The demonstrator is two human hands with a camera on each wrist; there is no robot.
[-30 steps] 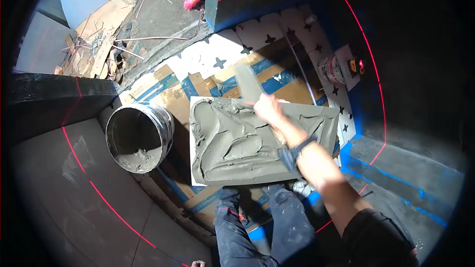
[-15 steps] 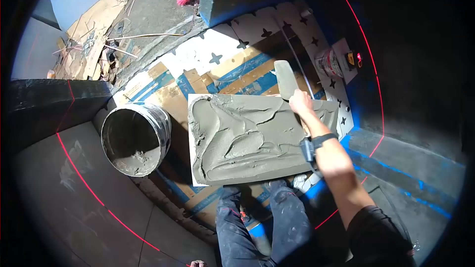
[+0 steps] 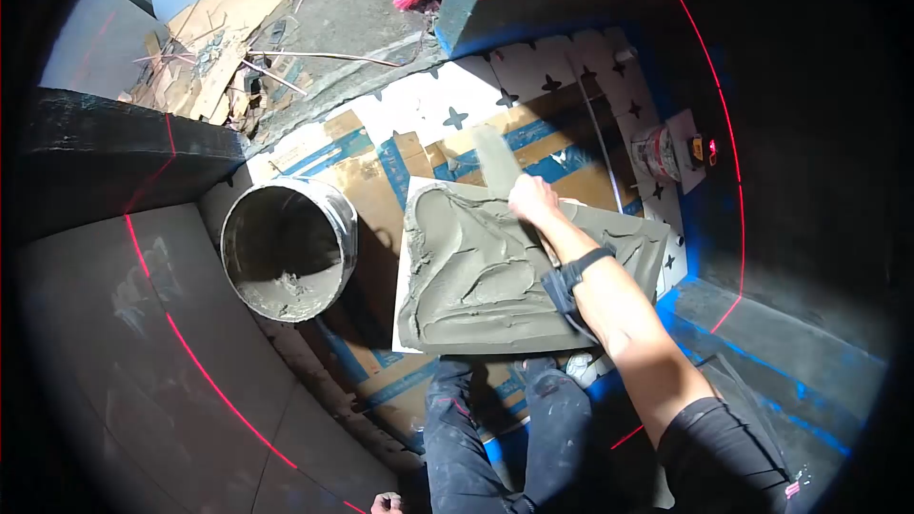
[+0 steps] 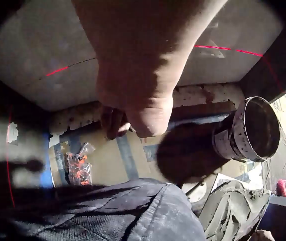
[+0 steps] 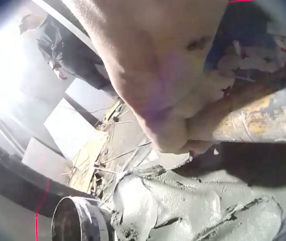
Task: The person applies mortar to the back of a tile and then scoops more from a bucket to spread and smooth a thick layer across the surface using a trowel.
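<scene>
My right hand [image 3: 535, 200] grips the handle of a trowel [image 3: 497, 162] over the far edge of a large tile [image 3: 403, 309]. Grey mortar [image 3: 486, 276] coats the tile in ridges and swirls. The blade points away from me and reaches past that edge. In the right wrist view the worn, smeared handle [image 5: 263, 120] runs out of the fist, close above the mortar. My left hand [image 3: 387, 504] hangs by my leg at the bottom of the head view, holding nothing. Its fingers [image 4: 114, 123] are loosely curled in the left wrist view.
A bucket [image 3: 347, 228] with mortar inside stands left of the tile. Taped cardboard [image 3: 381, 385] covers the floor. A smaller bucket [image 3: 655, 154] and a laser level [image 3: 700, 150] sit at the far right. Another person [image 5: 65, 47] stands beyond debris [image 3: 224, 57].
My right hand slid the trowel rightward along the tile's far edge, then brought it back left. The head view has shifted slightly. My left hand stays low beside the leg.
</scene>
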